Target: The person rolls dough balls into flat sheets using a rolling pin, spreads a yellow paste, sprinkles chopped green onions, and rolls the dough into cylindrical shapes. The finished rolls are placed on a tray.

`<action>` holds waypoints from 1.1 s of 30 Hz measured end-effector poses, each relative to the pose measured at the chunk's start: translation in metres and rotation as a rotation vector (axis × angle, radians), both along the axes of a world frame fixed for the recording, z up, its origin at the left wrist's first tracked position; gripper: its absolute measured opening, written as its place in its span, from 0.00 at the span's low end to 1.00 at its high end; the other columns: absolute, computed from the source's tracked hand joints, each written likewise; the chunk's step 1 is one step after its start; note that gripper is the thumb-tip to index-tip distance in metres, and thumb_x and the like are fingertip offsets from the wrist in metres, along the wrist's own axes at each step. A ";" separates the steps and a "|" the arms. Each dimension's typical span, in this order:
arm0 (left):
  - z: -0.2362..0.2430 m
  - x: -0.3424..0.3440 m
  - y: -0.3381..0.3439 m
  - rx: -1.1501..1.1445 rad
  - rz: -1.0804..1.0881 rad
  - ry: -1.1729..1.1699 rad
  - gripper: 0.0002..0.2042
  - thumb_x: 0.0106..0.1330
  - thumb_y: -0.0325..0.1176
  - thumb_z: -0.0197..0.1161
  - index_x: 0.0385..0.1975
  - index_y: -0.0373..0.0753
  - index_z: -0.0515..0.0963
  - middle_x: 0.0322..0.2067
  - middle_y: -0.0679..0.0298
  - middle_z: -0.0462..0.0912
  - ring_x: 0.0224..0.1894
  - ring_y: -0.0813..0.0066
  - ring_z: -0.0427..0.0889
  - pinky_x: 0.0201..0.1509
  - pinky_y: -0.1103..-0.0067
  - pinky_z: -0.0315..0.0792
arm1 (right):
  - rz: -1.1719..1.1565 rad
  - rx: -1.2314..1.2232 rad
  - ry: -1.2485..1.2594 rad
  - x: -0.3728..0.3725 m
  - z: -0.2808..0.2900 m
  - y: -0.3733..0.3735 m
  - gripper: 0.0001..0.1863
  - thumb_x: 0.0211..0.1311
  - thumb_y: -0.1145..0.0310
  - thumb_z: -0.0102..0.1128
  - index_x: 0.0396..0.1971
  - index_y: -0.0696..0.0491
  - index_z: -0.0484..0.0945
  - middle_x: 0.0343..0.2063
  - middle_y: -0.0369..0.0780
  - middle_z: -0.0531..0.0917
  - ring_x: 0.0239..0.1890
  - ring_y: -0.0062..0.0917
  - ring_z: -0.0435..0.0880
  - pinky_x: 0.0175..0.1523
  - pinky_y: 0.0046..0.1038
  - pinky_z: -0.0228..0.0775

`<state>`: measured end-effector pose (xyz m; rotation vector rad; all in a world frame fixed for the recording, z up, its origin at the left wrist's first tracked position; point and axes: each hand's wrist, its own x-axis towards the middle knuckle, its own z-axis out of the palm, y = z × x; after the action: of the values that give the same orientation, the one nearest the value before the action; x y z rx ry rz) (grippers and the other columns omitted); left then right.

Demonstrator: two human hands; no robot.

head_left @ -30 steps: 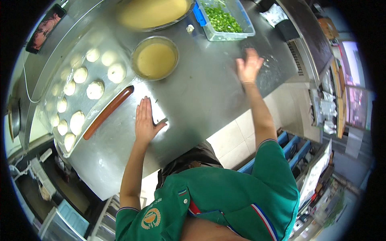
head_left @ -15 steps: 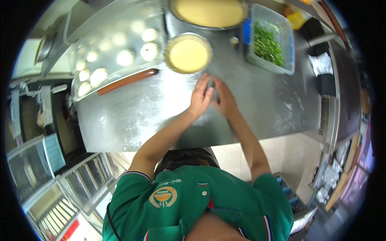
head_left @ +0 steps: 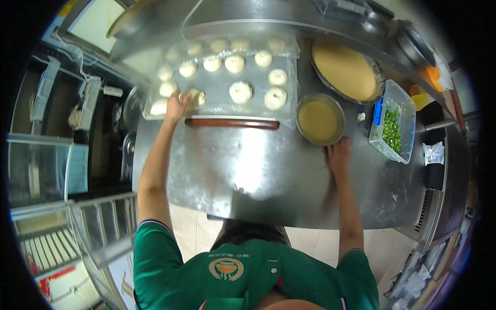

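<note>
My left hand [head_left: 176,108] reaches over the front left of a film-lined metal tray [head_left: 217,109], its fingers apart. Its thumb side touches a pale dough piece [head_left: 196,98], and another dough ball [head_left: 159,107] sits just left of it. No lifted dough shows in the hand. Beside the front right rim of a round metal bowl of yellowish liquid [head_left: 321,121] rests my right hand [head_left: 339,154]. Its fingers are a little apart, close to or touching the bowl; I cannot tell which. A reddish-brown rolling pin [head_left: 232,123] lies along the tray's front edge.
Several round dough pieces [head_left: 235,64] are spread over the tray. Behind the small bowl stands a large pan of yellow liquid [head_left: 346,72]. To its right is a clear plastic box [head_left: 408,135] with chopped greens [head_left: 391,129]. The steel worktop [head_left: 289,181] has flour smears.
My hands, close together near the small bowl before, have parted. The left has gone to the dough on the tray, the right to the bowl's right side. The whole view has shifted.
</note>
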<state>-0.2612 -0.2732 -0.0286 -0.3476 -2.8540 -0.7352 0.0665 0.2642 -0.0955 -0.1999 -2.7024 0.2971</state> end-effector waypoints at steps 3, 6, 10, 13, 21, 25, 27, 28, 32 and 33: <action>-0.026 -0.030 -0.015 -0.204 0.091 -0.324 0.29 0.61 0.50 0.67 0.46 0.24 0.76 0.47 0.36 0.79 0.50 0.41 0.80 0.56 0.61 0.73 | -0.230 0.115 0.132 0.000 0.043 -0.009 0.26 0.58 0.62 0.65 0.55 0.55 0.73 0.57 0.48 0.73 0.62 0.45 0.68 0.71 0.54 0.50; -0.034 -0.027 -0.003 -0.105 0.072 -0.193 0.28 0.59 0.50 0.69 0.43 0.26 0.76 0.45 0.39 0.80 0.46 0.43 0.81 0.53 0.60 0.74 | -0.348 0.152 0.184 0.029 0.054 -0.060 0.34 0.59 0.59 0.66 0.64 0.55 0.66 0.66 0.48 0.65 0.70 0.45 0.60 0.74 0.56 0.41; 0.010 0.008 0.030 0.046 -0.173 -0.088 0.18 0.57 0.34 0.70 0.41 0.31 0.74 0.38 0.46 0.81 0.39 0.45 0.82 0.43 0.61 0.77 | -0.441 0.051 0.023 0.042 0.028 -0.091 0.40 0.62 0.59 0.63 0.70 0.55 0.57 0.71 0.49 0.57 0.74 0.46 0.52 0.75 0.57 0.36; 0.078 0.076 0.074 0.083 -0.501 0.030 0.17 0.60 0.30 0.66 0.46 0.37 0.70 0.39 0.50 0.81 0.39 0.46 0.82 0.41 0.60 0.76 | -0.495 0.094 0.040 0.045 0.035 -0.092 0.41 0.63 0.59 0.62 0.71 0.56 0.54 0.72 0.50 0.54 0.74 0.46 0.51 0.75 0.56 0.36; 0.020 0.220 0.033 0.409 -0.442 -0.451 0.19 0.61 0.29 0.66 0.51 0.36 0.71 0.43 0.51 0.77 0.42 0.50 0.80 0.48 0.68 0.74 | 0.093 -0.326 -0.062 0.053 0.037 -0.258 0.40 0.56 0.59 0.64 0.67 0.59 0.60 0.67 0.54 0.62 0.69 0.51 0.60 0.72 0.55 0.48; 0.009 0.249 0.018 0.416 -0.438 -0.201 0.16 0.61 0.18 0.55 0.49 0.33 0.74 0.47 0.52 0.76 0.45 0.55 0.80 0.49 0.69 0.76 | 0.280 -0.310 -0.120 0.035 0.057 -0.318 0.38 0.61 0.54 0.59 0.66 0.60 0.61 0.64 0.54 0.66 0.67 0.50 0.64 0.71 0.49 0.53; 0.030 0.237 0.040 0.563 -0.483 -0.275 0.16 0.59 0.14 0.52 0.47 0.33 0.75 0.48 0.52 0.76 0.47 0.53 0.80 0.49 0.69 0.76 | 0.200 -0.542 -0.075 0.032 0.052 -0.318 0.37 0.62 0.56 0.60 0.67 0.58 0.61 0.63 0.52 0.68 0.67 0.47 0.65 0.72 0.47 0.53; 0.028 0.235 0.056 0.689 -0.486 -0.399 0.17 0.57 0.12 0.49 0.45 0.32 0.76 0.50 0.52 0.76 0.48 0.54 0.80 0.50 0.70 0.76 | 0.162 -0.659 -0.053 0.031 0.050 -0.318 0.37 0.62 0.57 0.61 0.67 0.58 0.61 0.63 0.51 0.69 0.67 0.45 0.65 0.72 0.46 0.53; 0.020 0.255 0.123 0.643 -0.737 -0.484 0.23 0.58 0.16 0.52 0.55 0.37 0.73 0.60 0.53 0.72 0.59 0.54 0.75 0.66 0.63 0.64 | -0.225 -1.800 0.167 0.025 0.079 -0.312 0.26 0.75 0.60 0.45 0.67 0.57 0.63 0.62 0.47 0.72 0.64 0.38 0.72 0.69 0.40 0.61; 0.022 0.266 0.138 0.477 -0.868 -0.418 0.25 0.58 0.18 0.54 0.59 0.39 0.70 0.63 0.52 0.69 0.63 0.54 0.72 0.70 0.60 0.57 | -0.269 -2.101 0.244 0.027 0.076 -0.306 0.24 0.76 0.62 0.42 0.66 0.58 0.64 0.61 0.46 0.74 0.62 0.37 0.73 0.68 0.38 0.64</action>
<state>0.0052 -0.1352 -0.0065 -1.5367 -2.6448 -1.7562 0.0938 -0.0419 -0.0197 -0.8895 -1.0033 2.5108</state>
